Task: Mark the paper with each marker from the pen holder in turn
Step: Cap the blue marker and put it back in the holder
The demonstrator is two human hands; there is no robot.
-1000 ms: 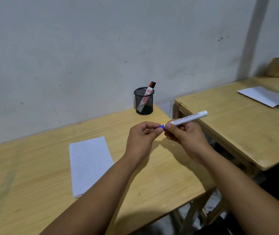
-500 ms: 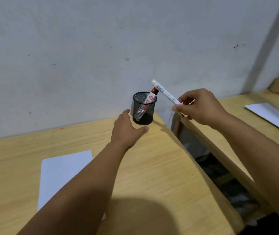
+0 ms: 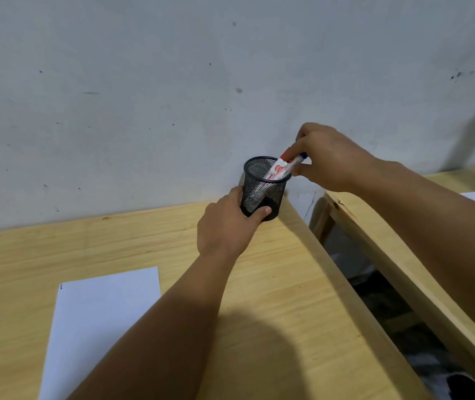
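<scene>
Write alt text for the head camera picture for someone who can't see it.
A left hand steadies a black mesh pen holder on a wooden table while the right hand grips markers at its rim. White paper lies nearby.

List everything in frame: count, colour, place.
pen holder: 1, black mesh, far right corner of near table, against the wall
markers: 2, white bodies, one red-capped, one blue-capped, leaning in the holder at its right rim
paper: 1, white, near table, left of the forearm
near table: 1, light wood
second table: 1, light wood, right, across a gap
wall: grey-white, scuffed
left hand: gripping the holder's base
right hand: pinching the marker tops
</scene>
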